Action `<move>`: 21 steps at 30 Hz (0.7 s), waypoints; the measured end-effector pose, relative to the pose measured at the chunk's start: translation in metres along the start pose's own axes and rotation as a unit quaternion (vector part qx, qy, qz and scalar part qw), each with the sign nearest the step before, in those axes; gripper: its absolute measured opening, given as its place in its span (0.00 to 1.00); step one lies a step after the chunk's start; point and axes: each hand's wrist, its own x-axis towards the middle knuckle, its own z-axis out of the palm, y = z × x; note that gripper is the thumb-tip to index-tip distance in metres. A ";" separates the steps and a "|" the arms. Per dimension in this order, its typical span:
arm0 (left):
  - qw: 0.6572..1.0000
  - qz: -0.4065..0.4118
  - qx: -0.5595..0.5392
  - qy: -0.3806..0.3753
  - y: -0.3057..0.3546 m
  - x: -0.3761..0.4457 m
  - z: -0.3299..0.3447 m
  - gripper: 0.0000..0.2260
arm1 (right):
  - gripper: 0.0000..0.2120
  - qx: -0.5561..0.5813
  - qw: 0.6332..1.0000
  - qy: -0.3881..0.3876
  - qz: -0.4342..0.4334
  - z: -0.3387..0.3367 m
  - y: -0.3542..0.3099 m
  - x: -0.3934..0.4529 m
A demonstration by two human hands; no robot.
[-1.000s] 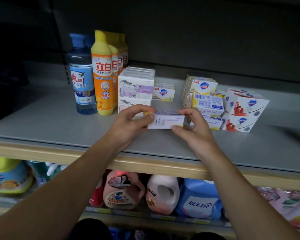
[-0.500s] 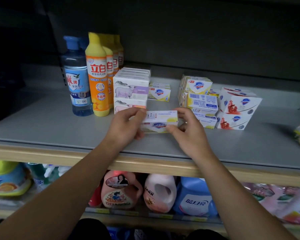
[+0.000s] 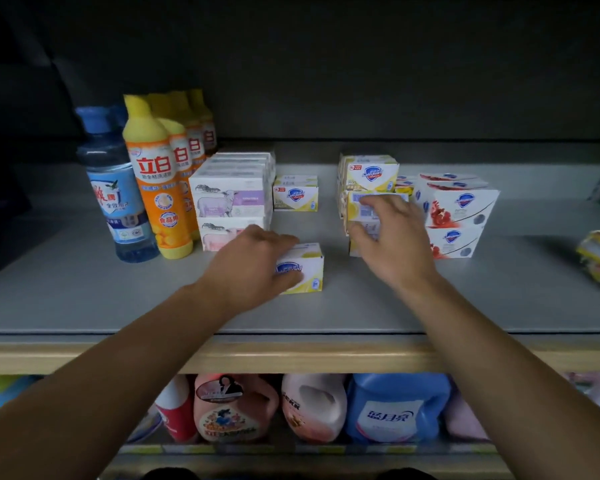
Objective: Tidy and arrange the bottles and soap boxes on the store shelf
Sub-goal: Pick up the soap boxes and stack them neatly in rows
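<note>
On the grey metal shelf the left hand grips a small white-and-yellow cardboard soap box that rests on the shelf surface, just in front of the stacked white boxes with a sheep picture. The right hand reaches with fingers curled round a yellow barcode-faced soap box in a stack beside the red-and-white boxes. Orange-labelled yellow bottles and a blue-capped clear bottle stand upright at the left.

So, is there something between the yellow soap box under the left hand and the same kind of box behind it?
Nothing visible: bare shelf lies between the yellow soap box under the left hand and the matching box.
</note>
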 end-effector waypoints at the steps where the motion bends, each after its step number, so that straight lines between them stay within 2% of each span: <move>1: 1.000 0.002 0.007 -0.016 0.002 0.005 0.000 0.20 | 0.22 -0.047 0.999 -0.008 -0.020 -0.001 0.006 0.006; 5: 1.000 0.011 0.007 0.010 0.007 0.027 -0.005 0.18 | 0.29 -0.183 0.978 -0.079 -0.060 0.005 0.030 0.010; 10: 0.997 0.020 0.049 0.048 0.009 0.084 -0.015 0.20 | 0.30 -0.174 0.980 -0.068 -0.063 0.016 0.035 0.003; 16: 0.973 -0.047 0.226 -0.032 0.000 0.157 -0.004 0.15 | 0.30 -0.151 0.985 -0.063 -0.052 0.019 0.038 0.003; 21: 0.954 -0.081 0.271 -0.099 -0.013 0.186 0.020 0.14 | 0.28 -0.120 0.990 -0.054 -0.054 0.021 0.042 0.006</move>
